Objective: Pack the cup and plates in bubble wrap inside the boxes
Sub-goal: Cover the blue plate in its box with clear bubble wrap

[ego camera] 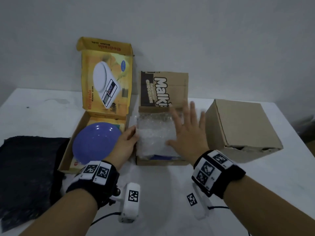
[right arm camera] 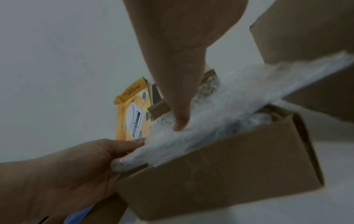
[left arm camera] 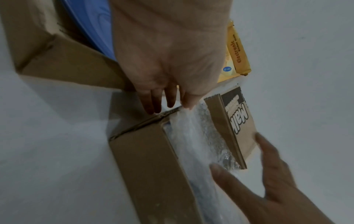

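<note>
A sheet of bubble wrap (ego camera: 153, 133) lies across the top of the open brown Malkist box (ego camera: 158, 161) in the middle of the table. A strip of something blue (ego camera: 160, 157) shows under its near edge. My left hand (ego camera: 127, 140) pinches the wrap's left edge, thumb on top, at the box's left wall (left arm camera: 149, 166). My right hand (ego camera: 185, 130) is flat with its fingers spread over the right side of the wrap (right arm camera: 229, 98), and its thumb presses down on it. A blue plate (ego camera: 95, 142) leans tilted in the open yellow kitchen-scale box (ego camera: 105, 79) to the left. No cup shows.
A closed plain cardboard box (ego camera: 242, 126) stands on the white table to the right of the Malkist box. A dark cloth (ego camera: 29, 176) lies at the near left. The lids of the yellow box and the Malkist box stand up toward the wall.
</note>
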